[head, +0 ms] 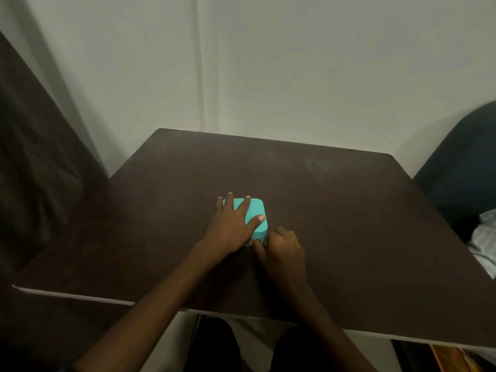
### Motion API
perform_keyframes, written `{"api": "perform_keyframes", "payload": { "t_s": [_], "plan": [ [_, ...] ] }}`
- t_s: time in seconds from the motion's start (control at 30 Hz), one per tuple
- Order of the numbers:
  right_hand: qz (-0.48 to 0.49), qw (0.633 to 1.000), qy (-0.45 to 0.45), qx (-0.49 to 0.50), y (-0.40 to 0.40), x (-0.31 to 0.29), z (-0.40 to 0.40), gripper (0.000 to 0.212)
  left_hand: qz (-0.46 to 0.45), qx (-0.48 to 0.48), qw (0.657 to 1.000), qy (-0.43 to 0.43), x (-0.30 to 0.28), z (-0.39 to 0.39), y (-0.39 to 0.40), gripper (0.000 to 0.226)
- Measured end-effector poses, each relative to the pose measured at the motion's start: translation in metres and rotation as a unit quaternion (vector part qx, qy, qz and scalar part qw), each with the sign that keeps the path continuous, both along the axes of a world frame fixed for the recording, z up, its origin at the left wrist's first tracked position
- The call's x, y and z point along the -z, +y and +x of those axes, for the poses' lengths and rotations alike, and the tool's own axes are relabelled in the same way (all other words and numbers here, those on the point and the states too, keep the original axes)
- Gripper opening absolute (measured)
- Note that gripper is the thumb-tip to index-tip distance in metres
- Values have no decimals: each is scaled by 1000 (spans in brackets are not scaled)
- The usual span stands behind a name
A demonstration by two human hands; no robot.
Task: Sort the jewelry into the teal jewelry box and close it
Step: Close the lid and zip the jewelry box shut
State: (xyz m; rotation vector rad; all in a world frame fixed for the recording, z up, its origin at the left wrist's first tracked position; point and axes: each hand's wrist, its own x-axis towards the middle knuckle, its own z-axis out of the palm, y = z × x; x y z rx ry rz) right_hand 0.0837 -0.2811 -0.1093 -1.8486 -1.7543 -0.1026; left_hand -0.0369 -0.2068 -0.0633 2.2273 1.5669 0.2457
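Observation:
The teal jewelry box sits in the middle of the dark brown table with its lid down. My left hand lies flat on top of the lid, fingers spread and straight. My right hand is at the box's near right corner, fingers curled against the front edge around a small dark part there. What it pinches is too small and dim to make out. No loose jewelry shows on the table.
A pale wall stands just behind the table's far edge. A dark cushion or chair back is at the left, and a dark chair with pale cloth at the right.

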Motion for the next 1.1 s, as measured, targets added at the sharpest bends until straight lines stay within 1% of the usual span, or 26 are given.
{"api": "perform_keyframes", "payload": {
  "t_s": [0.07, 0.13, 0.2, 0.33, 0.43, 0.47, 0.53, 0.63, 0.67, 0.7, 0.73, 0.8, 0.83, 0.87, 0.9, 0.93, 1.0, 1.07, 1.1],
  "plan": [
    [5, 1000, -14, -15, -2, 3, -2, 15, 7, -3, 1000, -5, 2, -1, 0, 69],
    [-5, 999, -15, -39, -3, 2, -2, 11, 9, -2, 1000, -9, 3, -3, 1, 69],
    [-36, 998, -23, -55, -5, -2, 4, 12, 11, 2, 1000, -10, 4, -5, 3, 70],
    [-72, 992, -90, -46, -2, -15, 28, 15, 21, 10, 1000, -14, 9, -8, 2, 71],
    [-154, 981, -116, -28, 32, -34, 38, 17, 38, 10, 999, -5, 10, -9, 3, 71],
    [-161, 979, -124, -23, 48, -40, 39, 16, 40, 11, 999, -1, 9, -9, 4, 71],
    [-139, 978, -153, -29, 80, -49, 38, 16, 39, 15, 999, 3, 7, -10, 5, 71],
    [-125, 967, -206, -82, 115, -57, 29, 17, 28, 15, 999, 1, 4, -9, 6, 72],
    [-126, 963, -218, -97, 120, -59, 26, 20, 25, 13, 1000, 0, 4, -8, 6, 73],
    [-124, 964, -210, -106, 122, -61, 25, 22, 23, 14, 1000, 0, 4, -8, 7, 73],
    [-115, 971, -179, -107, 119, -63, 25, 24, 22, 17, 1000, 1, 5, -8, 8, 74],
    [-79, 994, -32, -74, 101, -64, 24, 23, 23, 25, 999, -6, 6, -10, 11, 73],
    [-67, 996, 48, -44, 87, -64, 22, 23, 19, 30, 999, -20, 4, -12, 13, 71],
    [-69, 991, 110, -16, 71, -62, 19, 24, 8, 34, 998, -48, 2, -14, 16, 67],
    [-76, 986, 145, 2, 55, -59, 15, 24, -11, 37, 996, -84, -1, -16, 19, 62],
    [-88, 983, 160, 7, 37, -55, 9, 24, -37, 43, 991, -122, -5, -19, 22, 57],
    [-114, 972, 205, -15, 6, -47, -5, 24, -84, 59, 979, -175, -8, -25, 27, 48],
    [-143, 950, 274, -39, -14, -40, -18, 47, -96, 63, 973, -201, -8, -29, 26, 41],
    [-153, 944, 287, -50, -19, -38, -24, 59, -88, 54, 972, -212, -6, -29, 25, 39]
  ]
}}
